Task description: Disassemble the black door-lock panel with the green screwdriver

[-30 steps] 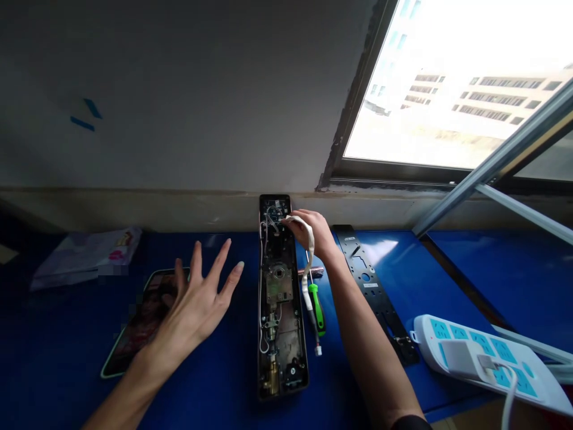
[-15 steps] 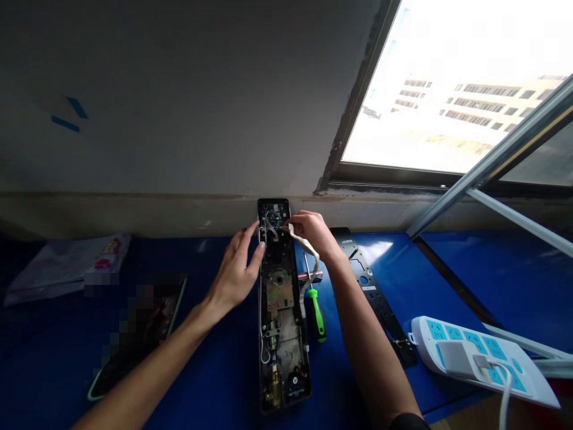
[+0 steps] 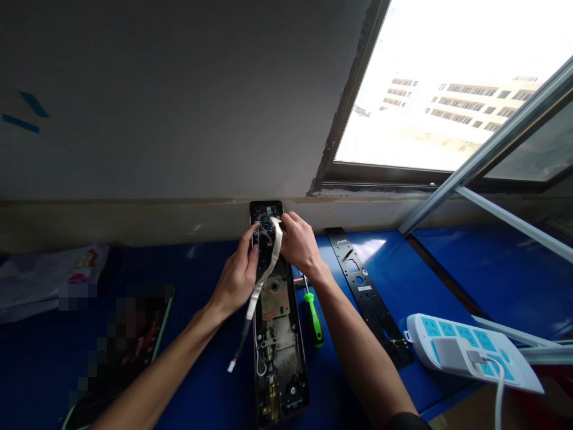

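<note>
A long black door lock housing lies open side up, showing a circuit board, a metal plate and a brass-coloured cylinder. My right hand is closed at the upper right of the housing, pinching the end of a white wrapped cable over the circuit board. That cable runs down across the housing to a small white plug hanging past its left side. Against the upper left edge rests my left hand, index finger stretched toward the board and thumb apart from it. The exact contact at the board is too small to see.
A green and black screwdriver lies right of the housing. Beyond my right forearm are a black perforated plate and a white power strip. On the left lie a tablet-like device and a white packet. A wall stands behind.
The white cable has swung from the right of the housing to across it and over its left edge. My right hand has shifted slightly left. The view has turned a little right.
</note>
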`<state>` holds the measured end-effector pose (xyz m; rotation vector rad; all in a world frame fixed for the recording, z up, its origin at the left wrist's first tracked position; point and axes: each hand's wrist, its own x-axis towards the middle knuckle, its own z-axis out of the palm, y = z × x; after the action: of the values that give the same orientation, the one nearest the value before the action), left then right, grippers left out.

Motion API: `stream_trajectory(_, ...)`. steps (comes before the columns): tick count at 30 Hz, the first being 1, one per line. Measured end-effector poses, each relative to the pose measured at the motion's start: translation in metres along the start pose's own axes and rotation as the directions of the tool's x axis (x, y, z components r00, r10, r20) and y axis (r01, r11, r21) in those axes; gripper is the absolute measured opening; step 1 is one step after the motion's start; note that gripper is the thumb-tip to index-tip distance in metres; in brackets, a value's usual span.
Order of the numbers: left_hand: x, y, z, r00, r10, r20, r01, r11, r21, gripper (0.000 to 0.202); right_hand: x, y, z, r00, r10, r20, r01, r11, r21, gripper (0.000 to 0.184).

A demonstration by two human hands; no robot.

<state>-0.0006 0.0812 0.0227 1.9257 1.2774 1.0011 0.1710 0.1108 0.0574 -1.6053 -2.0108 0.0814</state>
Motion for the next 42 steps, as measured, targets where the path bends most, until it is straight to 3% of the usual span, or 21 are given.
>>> stream_trajectory(19, 0.0, -0.006, 0.005, 0.996, 0.066, -0.064, -0.07, 0.996, -0.061, 0.06, -0.006, 0.001, -0.005, 0.995, -0.088, -0.044, 0.093, 0.988, 0.126, 0.025)
stream_trajectory(32, 0.001, -0.009, 0.008, 0.995, 0.066, -0.074, -0.068, 0.997, -0.027, 0.056, -0.002, 0.006, 0.006, 0.983, -0.114, -0.145, 0.133, 0.983, 0.127, 0.018)
stream_trajectory(34, 0.0, -0.004, 0.006, 0.978, 0.145, -0.15, -0.137, 0.989, 0.063, 0.056, -0.001, 0.005, 0.001, 0.981, -0.13, -0.141, 0.149, 0.98, 0.134, 0.018)
stream_trajectory(37, -0.002, 0.014, -0.004, 0.906, 0.326, -0.271, -0.276, 0.939, 0.207, 0.055, 0.0, 0.004, -0.017, 0.979, -0.167, -0.114, 0.183, 0.972, 0.149, 0.02)
stream_trajectory(40, -0.007, 0.038, -0.018, 0.821, 0.507, -0.261, -0.457, 0.859, 0.232, 0.046, -0.002, 0.003, -0.039, 0.974, -0.221, -0.049, 0.226, 0.958, 0.176, 0.027)
stream_trajectory(42, -0.01, 0.049, -0.025, 0.784, 0.56, -0.268, -0.51, 0.827, 0.236, 0.034, -0.004, 0.002, -0.053, 0.967, -0.255, 0.011, 0.248, 0.948, 0.198, 0.028)
